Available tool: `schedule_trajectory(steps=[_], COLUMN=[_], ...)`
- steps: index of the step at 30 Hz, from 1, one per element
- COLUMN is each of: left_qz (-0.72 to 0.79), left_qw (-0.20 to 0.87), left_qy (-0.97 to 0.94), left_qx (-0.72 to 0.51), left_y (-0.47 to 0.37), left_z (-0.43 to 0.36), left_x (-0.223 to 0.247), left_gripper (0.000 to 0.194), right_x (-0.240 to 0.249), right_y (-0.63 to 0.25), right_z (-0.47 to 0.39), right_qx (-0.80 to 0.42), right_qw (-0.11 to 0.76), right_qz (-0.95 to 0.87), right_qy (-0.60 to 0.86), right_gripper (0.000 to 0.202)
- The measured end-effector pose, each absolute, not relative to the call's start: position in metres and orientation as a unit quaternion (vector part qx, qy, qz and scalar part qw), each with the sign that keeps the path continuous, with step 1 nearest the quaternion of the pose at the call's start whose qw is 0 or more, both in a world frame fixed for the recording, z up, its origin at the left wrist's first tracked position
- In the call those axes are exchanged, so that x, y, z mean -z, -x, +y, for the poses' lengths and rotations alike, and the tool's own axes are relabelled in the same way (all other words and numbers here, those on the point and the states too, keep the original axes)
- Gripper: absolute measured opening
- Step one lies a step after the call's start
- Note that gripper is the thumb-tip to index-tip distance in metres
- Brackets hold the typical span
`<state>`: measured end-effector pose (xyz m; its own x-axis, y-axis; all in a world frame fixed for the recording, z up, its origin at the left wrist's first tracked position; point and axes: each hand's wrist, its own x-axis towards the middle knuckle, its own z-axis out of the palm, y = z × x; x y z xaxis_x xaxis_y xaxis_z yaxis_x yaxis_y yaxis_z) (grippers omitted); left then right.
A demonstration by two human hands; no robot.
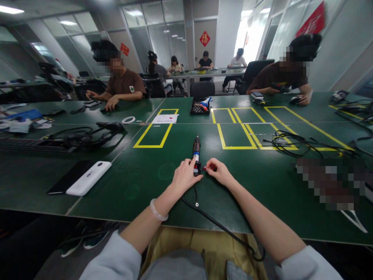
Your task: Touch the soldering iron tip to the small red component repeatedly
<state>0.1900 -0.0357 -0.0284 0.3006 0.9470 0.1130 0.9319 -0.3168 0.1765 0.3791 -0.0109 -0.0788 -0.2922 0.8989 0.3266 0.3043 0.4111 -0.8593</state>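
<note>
tool (196, 147): plastic, metal tip (197, 135) | tabletop (145, 171): smooth, faint sheen | white case (87, 181): smooth plastic | sleeve (115, 258): matt cloth

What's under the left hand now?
The left hand grips the rear of a slim tool, whose front shows beyond it. A black cable emerges near the wrist. The green table directly beneath the palm is covered, so anything there can't be seen.

Ceiling lights (11, 10) and overexposed glass (256, 39) glare; edges stretch and blur.

Red piece (204, 168) in right hand (218, 170), shape indistinct
</note>
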Motion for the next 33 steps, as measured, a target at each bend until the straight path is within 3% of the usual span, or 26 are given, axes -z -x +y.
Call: schedule_trajectory(steps=[9, 25, 33], left_qz=[0.562, 0.605, 0.601], left_qw=[0.04, 0.027, -0.034], left_qy=[-0.819, -0.786, -0.796], left_qx=[-0.107, -0.122, -0.066], left_y=[-0.198, -0.216, -0.156], left_z=[-0.034, -0.026, -0.032], left_x=[0.036, 0.035, 0.031], left_gripper=[0.072, 0.07, 0.07], right_x=[0.08, 0.078, 0.08], right_y=[-0.38, -0.382, -0.384], right_z=[-0.01, -0.012, -0.011], right_qx=[-0.327, -0.382, -0.404], right_qw=[0.408, 0.43, 0.42], right_qz=[-0.746, -0.689, -0.685], right_qy=[0.412, 0.441, 0.437], right_gripper=[0.003, 0.022, 0.021])
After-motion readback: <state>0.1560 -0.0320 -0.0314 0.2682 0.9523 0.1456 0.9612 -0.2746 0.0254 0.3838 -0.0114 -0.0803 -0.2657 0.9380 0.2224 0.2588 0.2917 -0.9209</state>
